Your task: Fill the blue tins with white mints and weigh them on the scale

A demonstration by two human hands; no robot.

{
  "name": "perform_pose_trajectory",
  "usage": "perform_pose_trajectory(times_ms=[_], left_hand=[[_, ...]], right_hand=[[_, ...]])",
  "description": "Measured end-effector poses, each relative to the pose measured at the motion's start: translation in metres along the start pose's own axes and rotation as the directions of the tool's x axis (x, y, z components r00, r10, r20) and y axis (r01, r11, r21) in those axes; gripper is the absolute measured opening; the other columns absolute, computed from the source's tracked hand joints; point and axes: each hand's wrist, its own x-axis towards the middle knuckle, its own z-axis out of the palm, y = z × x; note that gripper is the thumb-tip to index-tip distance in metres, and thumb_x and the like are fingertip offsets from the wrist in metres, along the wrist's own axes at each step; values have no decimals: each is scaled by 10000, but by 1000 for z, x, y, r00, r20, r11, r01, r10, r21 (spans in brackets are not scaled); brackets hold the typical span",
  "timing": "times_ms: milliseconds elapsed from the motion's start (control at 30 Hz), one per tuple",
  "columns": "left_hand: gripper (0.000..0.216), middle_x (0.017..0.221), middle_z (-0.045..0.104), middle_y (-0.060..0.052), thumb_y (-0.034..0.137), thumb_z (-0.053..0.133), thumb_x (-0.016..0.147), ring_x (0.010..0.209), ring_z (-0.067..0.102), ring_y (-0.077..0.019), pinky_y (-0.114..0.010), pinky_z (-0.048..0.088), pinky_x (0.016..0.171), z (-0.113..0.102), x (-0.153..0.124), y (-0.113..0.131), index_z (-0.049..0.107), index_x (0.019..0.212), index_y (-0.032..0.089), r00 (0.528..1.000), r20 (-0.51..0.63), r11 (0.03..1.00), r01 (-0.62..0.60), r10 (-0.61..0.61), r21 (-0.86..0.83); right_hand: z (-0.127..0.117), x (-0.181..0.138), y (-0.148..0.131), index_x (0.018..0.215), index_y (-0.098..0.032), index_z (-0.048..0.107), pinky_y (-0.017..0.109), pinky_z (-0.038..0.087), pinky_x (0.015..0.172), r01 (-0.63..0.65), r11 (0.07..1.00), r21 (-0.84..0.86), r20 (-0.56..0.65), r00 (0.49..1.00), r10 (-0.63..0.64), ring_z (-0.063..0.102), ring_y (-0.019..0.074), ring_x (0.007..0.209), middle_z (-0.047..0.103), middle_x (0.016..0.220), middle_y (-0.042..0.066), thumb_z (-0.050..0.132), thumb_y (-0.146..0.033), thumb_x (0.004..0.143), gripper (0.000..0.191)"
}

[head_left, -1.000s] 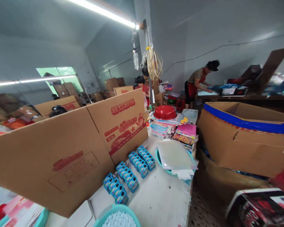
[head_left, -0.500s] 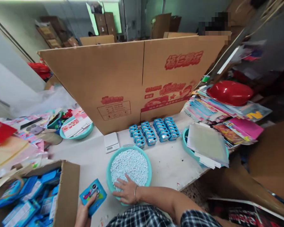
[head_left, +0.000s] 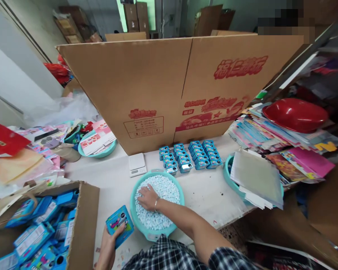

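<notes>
My right hand lies on the heap of small white pellets in a teal bowl, fingers curled down into them. My left hand holds a small blue printed box just left of the bowl, near the table's front edge. Behind the bowl stand rows of small blue boxes, and a small white scale sits to their left.
A big upright cardboard sheet walls off the back of the table. An open carton of blue boxes is at my lower left. A teal bowl with cards is at left; a teal bowl under plastic sheets, stacked paper and a red bowl at right.
My view swung from across the room down to the table. My right hand moved further up into the pellets; my left hand still holds the blue box.
</notes>
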Motion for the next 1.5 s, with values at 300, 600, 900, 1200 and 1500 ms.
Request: perform_pose_trajectory(times_ms=[300,600,900,1200,1500], left_hand=[[774,1280,598,-136,314,732,639,1170,590,-329,-456,459,1030,41,33,21,415,1330,167,864,404,722,-483,301,495],[779,1271,566,-131,92,553,613,1175,496,-338,-506,274,1046,118,62,32,428,1373,207,783,619,-193,-600,54,776],[695,1308,527,-140,146,550,695,1221,429,-319,-445,277,996,138,61,10,392,1372,176,797,585,-195,-557,149,808],[690,1353,521,-132,237,570,712,1296,430,-306,-429,283,1065,138,61,-8,375,1370,176,791,549,47,-580,271,813],[723,1361,529,-184,416,625,712,1313,480,-357,-499,367,1105,112,42,-49,386,1347,166,729,304,431,-632,613,644]], right_hand=[[-11,6,35,969,-191,704,522,383,973,-50,996,-80,115,992,59,518,286,1096,651,1122,102,497,-273,931,225],[5,-105,31,1473,-226,409,498,339,1109,-551,756,354,-318,689,651,350,294,1387,433,1496,126,431,-373,971,524],[35,-53,43,1242,-183,653,470,442,1022,-474,484,736,-328,377,866,574,279,1142,653,1192,149,450,-476,951,460],[11,-38,48,868,-141,730,416,481,951,-69,-18,997,40,341,939,657,272,958,743,924,96,667,-516,746,400],[-49,-24,-6,705,-171,611,315,493,773,36,-10,999,-4,383,924,617,204,749,630,689,13,615,-399,749,232]])
